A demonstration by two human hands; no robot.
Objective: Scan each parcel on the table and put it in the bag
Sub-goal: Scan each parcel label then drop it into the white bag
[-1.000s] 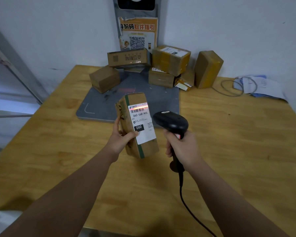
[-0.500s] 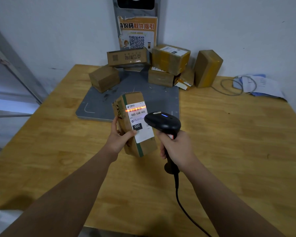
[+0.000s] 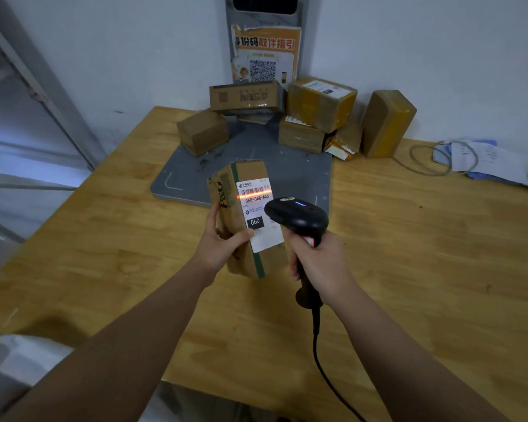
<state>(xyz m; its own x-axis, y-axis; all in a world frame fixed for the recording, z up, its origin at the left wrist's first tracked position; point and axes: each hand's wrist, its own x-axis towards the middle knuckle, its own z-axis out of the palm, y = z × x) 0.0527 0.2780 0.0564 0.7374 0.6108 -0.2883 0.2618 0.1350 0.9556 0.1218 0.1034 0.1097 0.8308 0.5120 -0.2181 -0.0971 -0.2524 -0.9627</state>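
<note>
My left hand [image 3: 223,243] grips a small brown cardboard parcel [image 3: 241,178] upright above the table, its white shipping label facing me. My right hand [image 3: 316,264] is wrapped around the handle of a black corded barcode scanner [image 3: 296,216], whose head sits just right of the label. An orange scan line crosses the label's barcode and a blue light glows on the scanner. Several more brown parcels [image 3: 319,100] are piled at the back of the table. A pale bag edge [image 3: 16,357] shows at the lower left.
A grey mat [image 3: 299,175] lies on the wooden table [image 3: 424,254] under the parcel pile. Papers and a looped cable [image 3: 457,155] sit at the back right. A poster with a QR code [image 3: 264,60] hangs on the wall. A metal frame stands at the left.
The scanner has moved left, closer to the parcel's label, and its blue light has come on. The scan line has dropped from the label's top edge onto the barcode.
</note>
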